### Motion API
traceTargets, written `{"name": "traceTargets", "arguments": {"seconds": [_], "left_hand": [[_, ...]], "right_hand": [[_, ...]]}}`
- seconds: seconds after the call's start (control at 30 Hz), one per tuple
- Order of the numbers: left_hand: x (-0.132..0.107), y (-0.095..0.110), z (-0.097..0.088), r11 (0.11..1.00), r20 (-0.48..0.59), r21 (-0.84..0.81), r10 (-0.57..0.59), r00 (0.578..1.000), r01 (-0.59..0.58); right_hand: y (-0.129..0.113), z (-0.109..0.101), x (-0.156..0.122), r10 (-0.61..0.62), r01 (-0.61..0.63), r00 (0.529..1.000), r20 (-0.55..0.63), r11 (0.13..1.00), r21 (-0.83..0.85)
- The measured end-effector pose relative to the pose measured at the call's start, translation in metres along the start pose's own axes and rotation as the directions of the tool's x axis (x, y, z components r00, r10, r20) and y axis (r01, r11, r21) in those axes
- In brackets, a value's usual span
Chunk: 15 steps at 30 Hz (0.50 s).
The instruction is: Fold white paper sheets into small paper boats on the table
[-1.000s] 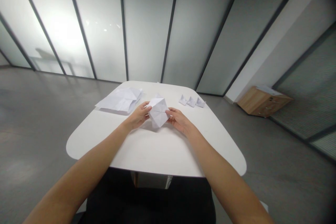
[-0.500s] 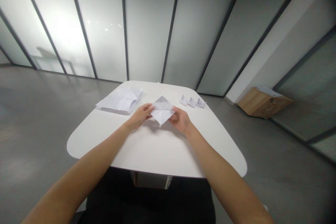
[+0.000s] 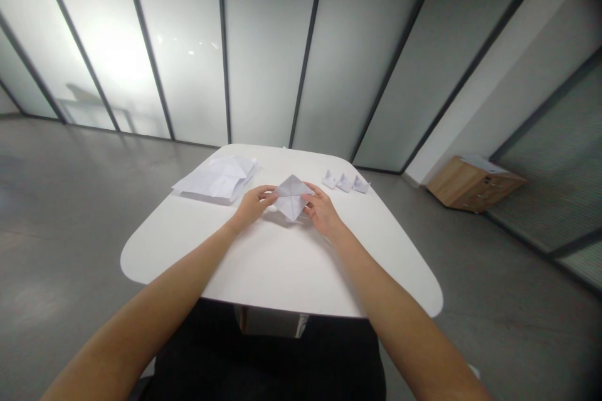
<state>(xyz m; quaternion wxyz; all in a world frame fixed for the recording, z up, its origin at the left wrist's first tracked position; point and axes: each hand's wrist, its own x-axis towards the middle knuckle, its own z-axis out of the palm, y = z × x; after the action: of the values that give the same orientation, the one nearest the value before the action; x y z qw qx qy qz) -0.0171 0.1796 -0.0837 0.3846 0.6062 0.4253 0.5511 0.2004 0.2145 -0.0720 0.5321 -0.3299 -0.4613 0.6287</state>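
Observation:
Between my hands is a folded sheet of white paper (image 3: 292,199), diamond-shaped, with creases crossing at its middle. My left hand (image 3: 255,205) pinches its left corner between thumb and fingers. At the opposite corner my right hand (image 3: 322,210) grips it the same way, fingers partly hidden behind the paper. The piece is held just above the white table (image 3: 282,269), casting a faint shadow. Its underside is out of sight.
A stack of loose white paper sheets (image 3: 214,178) lies at the table's back left. Three small folded paper pieces (image 3: 344,182) stand in a row at the back right. Beyond are a frosted glass wall (image 3: 263,44) and a wooden cabinet (image 3: 465,185).
The paper has shifted slightly right and its facing side has tilted; the lower point now looks shorter and a crease runs across the middle. Both hands keep hold of its corners.

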Motion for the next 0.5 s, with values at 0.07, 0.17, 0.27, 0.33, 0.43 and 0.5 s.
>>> {"name": "traceTargets", "arguments": {"seconds": [0.07, 0.17, 0.27, 0.33, 0.43, 0.5], "left_hand": [[0.0007, -0.0018, -0.0007, 0.991, -0.001, 0.117, 0.064, 0.998, -0.063], [-0.0002, -0.001, -0.001, 0.963, -0.026, 0.231, 0.147, 0.989, -0.137], [-0.002, 0.0025, -0.0006, 0.953, -0.053, 0.237, 0.205, 0.977, -0.187], [-0.0021, 0.0039, -0.0004, 0.956, -0.072, 0.214, 0.222, 0.972, -0.203], [0.0002, 0.0018, -0.0002, 0.975, -0.107, 0.121, 0.199, 0.974, -0.186], [0.0027, -0.0024, -0.0003, 0.99, -0.132, 0.016, 0.138, 0.982, -0.137]], "right_hand": [[0.002, 0.0003, 0.0015, 0.01, -0.011, 0.999, -0.034, 1.0, -0.03], [0.0051, 0.0002, 0.0035, 0.016, -0.02, 0.998, -0.069, 0.998, -0.067], [0.0071, 0.0013, 0.0035, 0.048, -0.053, 0.996, -0.072, 0.996, -0.07], [0.0074, 0.0029, 0.0021, 0.072, -0.077, 0.996, -0.056, 0.993, -0.091], [0.0065, 0.0053, -0.0012, 0.06, -0.061, 0.998, -0.011, 0.986, -0.158], [0.006, 0.0061, -0.0028, 0.029, -0.027, 1.0, 0.009, 0.979, -0.203]]}}
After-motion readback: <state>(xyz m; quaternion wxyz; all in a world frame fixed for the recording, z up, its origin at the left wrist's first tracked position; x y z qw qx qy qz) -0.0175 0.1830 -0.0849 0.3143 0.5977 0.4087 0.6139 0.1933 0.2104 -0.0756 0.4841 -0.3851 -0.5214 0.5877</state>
